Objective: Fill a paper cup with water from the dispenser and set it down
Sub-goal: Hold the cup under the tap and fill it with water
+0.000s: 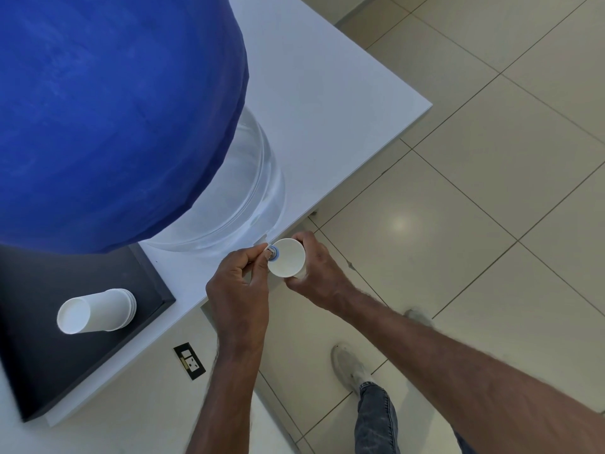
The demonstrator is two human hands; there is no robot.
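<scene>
A large blue water bottle (108,119) sits upside down on a clear dispenser base (248,198) on the white table (327,103). At the table's front edge is the dispenser's small tap (272,252), with a blue ring. My left hand (240,283) pinches the tap. My right hand (316,270) holds a white paper cup (287,257) upright, its mouth right under the tap, out past the table edge. I cannot tell whether water is flowing or how full the cup is.
A stack of white paper cups (96,311) lies on its side on a dark tray (49,365) at the left. A wall socket (189,361) is below the table. Beige tiled floor (491,191) stretches right, with my shoe (348,365) and jeans leg (376,417).
</scene>
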